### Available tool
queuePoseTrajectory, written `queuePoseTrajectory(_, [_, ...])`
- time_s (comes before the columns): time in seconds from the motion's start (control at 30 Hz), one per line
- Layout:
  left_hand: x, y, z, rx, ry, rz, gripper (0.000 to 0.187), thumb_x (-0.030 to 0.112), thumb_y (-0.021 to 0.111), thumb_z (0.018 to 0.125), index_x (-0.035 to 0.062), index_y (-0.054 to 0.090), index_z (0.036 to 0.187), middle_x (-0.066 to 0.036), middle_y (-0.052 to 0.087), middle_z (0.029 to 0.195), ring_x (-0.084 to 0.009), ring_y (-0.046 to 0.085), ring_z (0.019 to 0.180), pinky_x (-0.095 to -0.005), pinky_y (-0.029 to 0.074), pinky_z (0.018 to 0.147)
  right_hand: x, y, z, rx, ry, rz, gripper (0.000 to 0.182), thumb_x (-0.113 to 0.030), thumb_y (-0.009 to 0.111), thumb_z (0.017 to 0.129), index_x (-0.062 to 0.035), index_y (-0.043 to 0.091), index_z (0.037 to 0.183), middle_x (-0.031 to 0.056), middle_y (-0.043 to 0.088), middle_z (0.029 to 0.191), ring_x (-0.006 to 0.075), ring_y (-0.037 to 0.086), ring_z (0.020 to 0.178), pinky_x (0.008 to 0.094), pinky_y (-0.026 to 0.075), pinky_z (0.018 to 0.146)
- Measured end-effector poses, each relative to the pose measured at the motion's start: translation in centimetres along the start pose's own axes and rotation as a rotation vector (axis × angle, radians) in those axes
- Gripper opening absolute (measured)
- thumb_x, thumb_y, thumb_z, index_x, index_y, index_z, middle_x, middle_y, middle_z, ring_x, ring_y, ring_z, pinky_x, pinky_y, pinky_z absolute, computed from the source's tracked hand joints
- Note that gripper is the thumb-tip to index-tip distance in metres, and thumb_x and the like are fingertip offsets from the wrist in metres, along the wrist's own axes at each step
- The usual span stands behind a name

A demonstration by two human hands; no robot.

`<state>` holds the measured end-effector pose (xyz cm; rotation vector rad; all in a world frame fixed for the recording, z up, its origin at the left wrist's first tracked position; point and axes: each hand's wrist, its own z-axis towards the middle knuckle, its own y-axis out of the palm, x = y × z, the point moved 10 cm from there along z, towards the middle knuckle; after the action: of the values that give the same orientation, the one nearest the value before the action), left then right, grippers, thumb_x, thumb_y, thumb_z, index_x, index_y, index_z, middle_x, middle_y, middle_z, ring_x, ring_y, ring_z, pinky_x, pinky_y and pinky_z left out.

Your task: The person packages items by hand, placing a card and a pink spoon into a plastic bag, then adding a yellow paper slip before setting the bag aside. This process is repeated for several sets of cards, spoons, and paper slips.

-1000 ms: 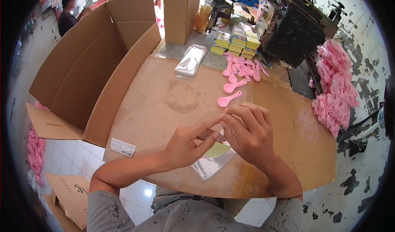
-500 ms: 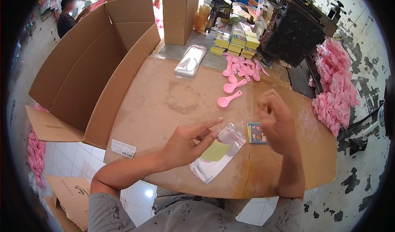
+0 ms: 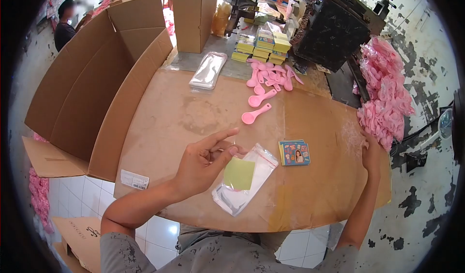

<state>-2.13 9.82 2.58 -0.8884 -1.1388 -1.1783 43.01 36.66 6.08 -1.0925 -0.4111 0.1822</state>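
My left hand [image 3: 201,159] is closed, thumb against fingers, at the top of a small clear plastic bag. A yellow-green card [image 3: 240,173] shows through this bag. Beneath it lie flat clear plastic bags [image 3: 259,169] on the cardboard-covered table. My right hand [image 3: 372,152] is out at the table's right edge, fingers stretched apart beside the heap of bagged pink items [image 3: 385,98]; I see nothing held in it. Between the hands sits a small stack of blue printed cards [image 3: 295,153].
Loose pink spoons [image 3: 266,74] lie ahead, before stacked card bundles [image 3: 264,43]. A pile of clear bags [image 3: 208,70] is farther left. A large open carton [image 3: 131,98] stands at left; a black machine [image 3: 332,31] stands at back right. Another person [image 3: 65,28] is behind the carton.
My right hand has moved from above the blue cards out to the right, beside the pink heap. My left hand has shifted slightly, and the card in its bag has turned more upright.
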Motion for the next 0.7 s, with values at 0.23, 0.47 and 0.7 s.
queuePoseTrajectory(0.23, [-0.8, 0.1, 0.5, -0.013, -0.015, -0.108, 0.037, 0.009, 0.055, 0.108, -0.0037, 0.053, 0.142, -0.016, 0.074, 0.116, -0.0145, 0.067, 0.112, -0.0283, 0.056, 0.093, 0.1, 1.4, 1.8, -0.225, 0.31, 1.139, 0.039, 0.004, 0.065, 0.087, -0.0015, 0.065, 0.125, 0.0126, 0.065, 0.129, 0.0342, 0.055, 0.129, 0.0439, 0.043, 0.107])
queuePoseTrajectory(0.47, [-2.5, -0.1, 0.7, -0.007, -0.159, -0.06, 0.031, 0.011, 0.063, 0.104, -0.004, 0.063, 0.132, -0.015, 0.073, 0.118, -0.0154, 0.07, 0.106, -0.0277, 0.057, 0.092, -16.7, -8.8, 1.6, 0.092, -0.295, 0.612, 0.038, -0.009, 0.072, 0.089, -0.0054, 0.064, 0.127, 0.0143, 0.064, 0.131, 0.0357, 0.048, 0.139, 0.0486, 0.03, 0.119])
queuePoseTrajectory(0.7, [-2.9, 0.0, 0.6, -0.018, -0.154, -0.118, 0.027, 0.012, 0.063, 0.104, -0.0051, 0.066, 0.126, -0.014, 0.073, 0.117, -0.0154, 0.07, 0.105, -0.03, 0.059, 0.091, -32.9, -8.8, -2.1, -0.473, -0.408, 1.428, 0.035, -0.012, 0.073, 0.094, -0.0022, 0.064, 0.127, 0.0107, 0.068, 0.117, 0.0191, 0.064, 0.106, 0.034, 0.051, 0.091])
